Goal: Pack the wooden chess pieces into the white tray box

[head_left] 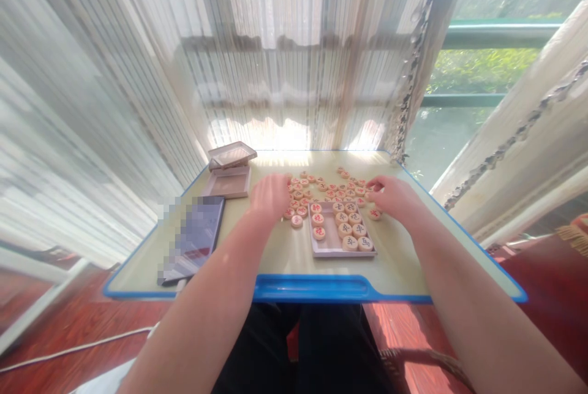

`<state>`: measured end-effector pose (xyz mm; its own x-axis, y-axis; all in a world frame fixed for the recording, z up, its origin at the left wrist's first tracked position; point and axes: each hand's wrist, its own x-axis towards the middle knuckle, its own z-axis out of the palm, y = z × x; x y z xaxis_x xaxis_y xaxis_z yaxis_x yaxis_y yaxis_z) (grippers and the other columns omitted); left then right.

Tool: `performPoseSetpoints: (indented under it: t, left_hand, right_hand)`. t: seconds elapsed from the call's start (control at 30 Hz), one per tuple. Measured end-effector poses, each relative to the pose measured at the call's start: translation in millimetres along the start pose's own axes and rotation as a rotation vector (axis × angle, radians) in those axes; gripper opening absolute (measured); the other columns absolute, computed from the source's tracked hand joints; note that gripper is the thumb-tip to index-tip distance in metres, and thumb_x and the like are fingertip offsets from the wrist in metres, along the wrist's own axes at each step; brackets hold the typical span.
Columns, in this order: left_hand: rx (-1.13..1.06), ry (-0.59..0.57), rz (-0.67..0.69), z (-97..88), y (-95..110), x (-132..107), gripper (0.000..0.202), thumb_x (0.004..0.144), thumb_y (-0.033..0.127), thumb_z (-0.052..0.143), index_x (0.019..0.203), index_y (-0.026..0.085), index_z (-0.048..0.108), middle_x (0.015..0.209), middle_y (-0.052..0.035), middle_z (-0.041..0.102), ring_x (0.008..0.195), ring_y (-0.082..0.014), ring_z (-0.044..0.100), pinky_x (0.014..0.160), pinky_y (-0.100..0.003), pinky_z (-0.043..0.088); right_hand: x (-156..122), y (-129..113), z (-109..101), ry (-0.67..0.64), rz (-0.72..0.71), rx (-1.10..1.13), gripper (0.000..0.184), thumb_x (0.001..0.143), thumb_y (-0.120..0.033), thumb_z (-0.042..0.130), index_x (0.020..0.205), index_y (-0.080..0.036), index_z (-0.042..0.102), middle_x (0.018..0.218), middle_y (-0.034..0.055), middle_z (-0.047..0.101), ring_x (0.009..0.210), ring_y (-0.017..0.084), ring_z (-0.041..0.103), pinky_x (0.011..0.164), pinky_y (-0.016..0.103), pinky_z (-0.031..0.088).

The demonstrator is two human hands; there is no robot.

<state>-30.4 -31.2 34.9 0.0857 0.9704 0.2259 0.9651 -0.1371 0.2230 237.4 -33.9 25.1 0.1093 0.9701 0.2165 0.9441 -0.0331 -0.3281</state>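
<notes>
Best to lift the loose chess pieces (pixel 331 187) singly, just beyond the half-filled tray (pixel 321 248) on the counter (pixel 404 262), with left hand (pixel 270 196) and right hand (pixel 395 196) curled over them, grip hidden, pinching or not impossible to tell.

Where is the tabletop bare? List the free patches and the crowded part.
Free: the strip between the phone and the tray, and the stretch from the tray to the right rim of the table; a forearm crosses each. Crowded: behind the tray, where loose game pieces lie with the left hand and right hand among them.
</notes>
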Motion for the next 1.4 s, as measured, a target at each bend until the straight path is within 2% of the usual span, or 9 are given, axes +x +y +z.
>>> performPoseSetpoints:
  t: [0.2,0.53,0.63,0.73,0.93,1.1,1.2,1.33,1.4]
  left_hand:
    - [-0.039,0.047,0.09,-1.8,3.7,-1.1,0.033,0.083,0.022,0.043,0.104,0.024,0.067,0.108,-0.0059,0.066,0.096,-0.0234,0.06,0.087,-0.033,0.046]
    - [-0.248,0.095,0.313,-2.1,11.3,-2.5,0.032,0.081,0.022,0.04,0.091,0.022,0.071,0.089,-0.0007,0.07,0.083,-0.0152,0.062,0.077,-0.024,0.046]
    - [-0.245,0.104,0.289,0.1,10.2,-4.2,0.032,0.079,0.022,0.04,0.087,0.02,0.071,0.076,-0.0005,0.07,0.071,-0.0143,0.061,0.068,-0.023,0.044]
    - [-0.25,0.125,0.278,1.7,6.0,-3.8,0.032,0.078,0.022,0.04,0.083,0.019,0.072,0.071,-0.0009,0.069,0.067,-0.0137,0.06,0.063,-0.023,0.043]
    - [-0.284,0.3,0.202,0.0,-1.5,2.3,0.034,0.079,0.021,0.038,0.082,0.018,0.071,0.076,-0.0037,0.071,0.073,-0.0151,0.061,0.069,-0.024,0.043]
    - [-0.288,0.187,0.131,-13.1,-2.0,-1.6,0.03,0.08,0.029,0.042,0.084,0.017,0.07,0.074,-0.0035,0.07,0.069,-0.0155,0.06,0.064,-0.024,0.042]
    - [-0.272,0.252,0.164,-15.9,-0.2,-8.3,0.032,0.083,0.033,0.043,0.082,0.017,0.07,0.074,-0.0036,0.069,0.069,-0.0152,0.059,0.064,-0.025,0.041]
    - [-0.342,0.28,0.158,-4.8,0.0,-12.4,0.032,0.085,0.038,0.044,0.079,0.017,0.069,0.071,-0.0033,0.069,0.066,-0.0153,0.06,0.06,-0.025,0.039]
    - [-0.346,0.308,0.146,3.9,-3.3,-12.2,0.034,0.087,0.038,0.043,0.078,0.018,0.068,0.07,-0.0034,0.069,0.065,-0.0156,0.06,0.059,-0.025,0.039]
  right_hand:
    - [-3.7,-3.2,-2.1,-0.15,-0.067,-0.008,0.039,0.07,-0.041,0.061,0.1,-0.02,0.071,0.097,0.0076,0.069,0.085,0.023,0.062,0.071,0.029,0.045]
    - [-0.6,0.6,4.2,-0.154,-0.183,-0.145,0.031,0.072,-0.04,0.059,0.09,-0.02,0.073,0.093,0.0089,0.069,0.087,0.025,0.062,0.08,0.034,0.045]
    - [-0.4,-2.1,3.7,-0.158,-0.171,-0.128,0.036,0.072,-0.041,0.059,0.099,-0.019,0.071,0.093,0.0093,0.069,0.087,0.026,0.062,0.08,0.035,0.045]
    - [-2.4,-5.9,0.0,-0.181,-0.181,-0.131,0.032,0.074,-0.039,0.058,0.094,-0.019,0.072,0.09,0.0083,0.07,0.086,0.025,0.063,0.08,0.034,0.045]
    - [-7.7,-9.1,-6.0,-0.175,-0.174,-0.143,0.025,0.072,-0.033,0.055,0.082,-0.019,0.072,0.083,0.0077,0.072,0.086,0.025,0.063,0.076,0.031,0.045]
    - [-6.5,-9.7,-3.6,-0.189,-0.144,-0.113,0.025,0.071,-0.032,0.055,0.082,-0.017,0.072,0.082,0.0084,0.072,0.077,0.022,0.064,0.065,0.028,0.044]
    - [-3.3,-8.3,-0.6,-0.18,-0.162,-0.148,0.025,0.07,-0.034,0.056,0.083,-0.018,0.071,0.084,0.0088,0.072,0.078,0.023,0.063,0.064,0.028,0.043]
    - [-0.4,-4.1,-1.2,-0.18,-0.129,-0.112,0.024,0.07,-0.033,0.057,0.082,-0.018,0.072,0.081,0.008,0.071,0.077,0.023,0.062,0.062,0.028,0.042]
    - [-3.8,-6.0,-4.9,-0.115,-0.121,-0.074,0.024,0.072,-0.032,0.057,0.083,-0.018,0.072,0.083,0.0086,0.07,0.078,0.022,0.062,0.065,0.029,0.043]
